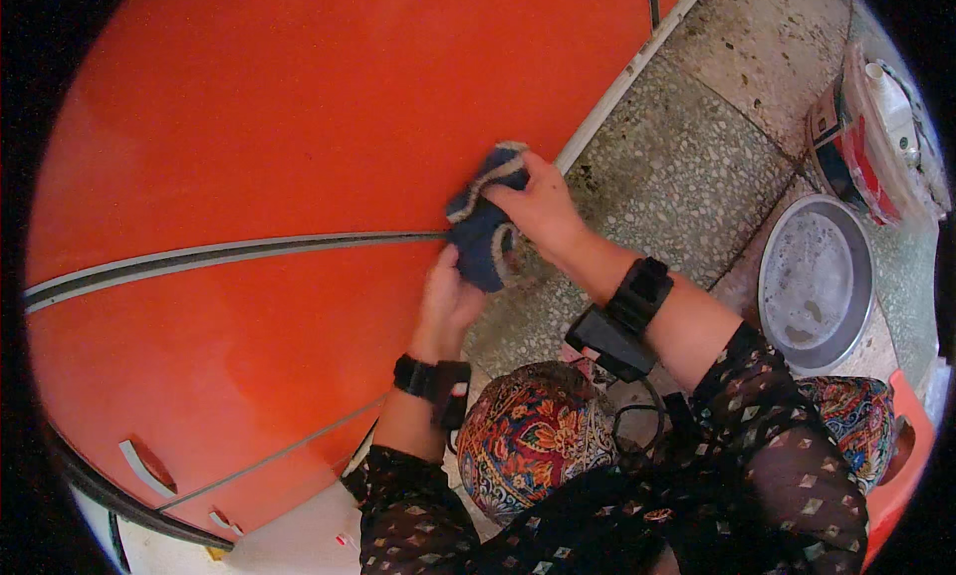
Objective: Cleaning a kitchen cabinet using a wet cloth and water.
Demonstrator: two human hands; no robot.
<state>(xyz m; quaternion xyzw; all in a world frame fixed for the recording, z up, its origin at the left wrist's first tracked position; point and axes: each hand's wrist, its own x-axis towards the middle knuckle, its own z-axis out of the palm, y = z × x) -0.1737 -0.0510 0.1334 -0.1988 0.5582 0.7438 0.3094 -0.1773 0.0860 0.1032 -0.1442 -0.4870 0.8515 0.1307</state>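
Both hands hold a dark blue cloth (476, 239) with beige trim, bunched and slightly blurred. My right hand (544, 205) grips its upper part between thumb and fingers. At the lower end my left hand (447, 297) pinches it, with its fingers partly hidden. The cloth lies across the right end of a grey seam strip (246, 254) between glossy orange-red cabinet panels (336, 112). It overlaps the panels' edge beside the floor; whether it presses on the surface I cannot tell.
A round metal basin (810, 276) rests on the speckled tile floor (672, 157) at right. Behind it stands a bucket (836, 149) with plastic wrapping and a white bottle (889, 101). A red plastic seat (900, 455) edges the lower right. Pale handles (146, 469) sit on the lower-left panels.
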